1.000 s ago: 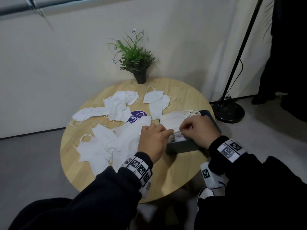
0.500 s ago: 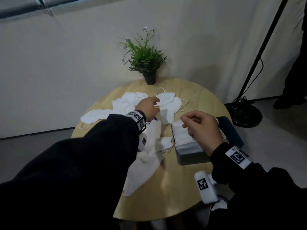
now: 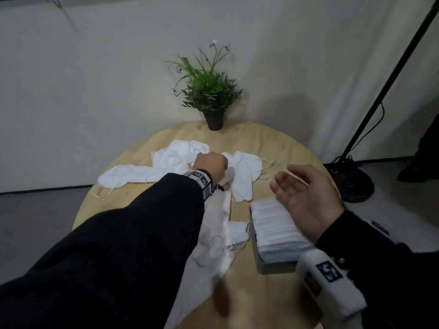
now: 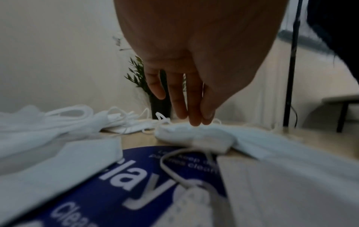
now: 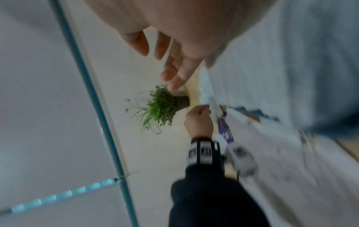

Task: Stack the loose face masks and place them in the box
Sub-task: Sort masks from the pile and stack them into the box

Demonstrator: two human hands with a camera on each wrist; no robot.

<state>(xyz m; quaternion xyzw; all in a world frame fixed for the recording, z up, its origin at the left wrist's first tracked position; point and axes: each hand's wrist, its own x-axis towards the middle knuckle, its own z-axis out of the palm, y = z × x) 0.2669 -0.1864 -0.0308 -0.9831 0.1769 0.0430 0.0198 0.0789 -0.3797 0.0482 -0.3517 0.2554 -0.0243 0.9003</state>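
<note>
Right hand (image 3: 306, 198) had uncurled since earlier, open palm-up above box (image 3: 275, 262). Left hand (image 3: 210, 163), nearer, fingertips (image 4: 196, 121) straight, touching loose mask (image 3: 244, 173) left-beyond box, long axis toward person.

— What carries it all?
— A round wooden table (image 3: 280, 148).
— And on it?
— A potted plant (image 3: 210, 91) at twelve o'clock, loose white face masks (image 3: 244, 172) from nine to the centre, a blue sticker (image 4: 155, 181) half-covered, and a mask-filled box (image 3: 268, 264) at four.
</note>
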